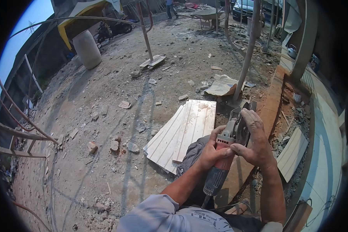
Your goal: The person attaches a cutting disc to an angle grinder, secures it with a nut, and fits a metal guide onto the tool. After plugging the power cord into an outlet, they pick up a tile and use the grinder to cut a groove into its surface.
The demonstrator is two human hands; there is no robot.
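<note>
An angle grinder (222, 164) with a red and dark grey body is held upright over my lap, its metal head and disc (242, 131) pointing away from me. My left hand (214, 153) wraps around the body just below the gear head. On the other side, my right hand (254, 136) curls its fingers over the disc and guard, with the thumb against the body. A cable leaves the lower end of the grinder. Close by on the left lies a fanned stack of pale grooved panels (181, 129), partly hidden by my knee.
Metal poles (248, 58) stand ahead. Rubble and a crumpled sheet (222, 85) lie on the dirt. A low brick edge (273, 98) and another panel (293, 154) are at right. Farther off are a barrel (87, 50), a wheelbarrow (207, 14) and a person (169, 7).
</note>
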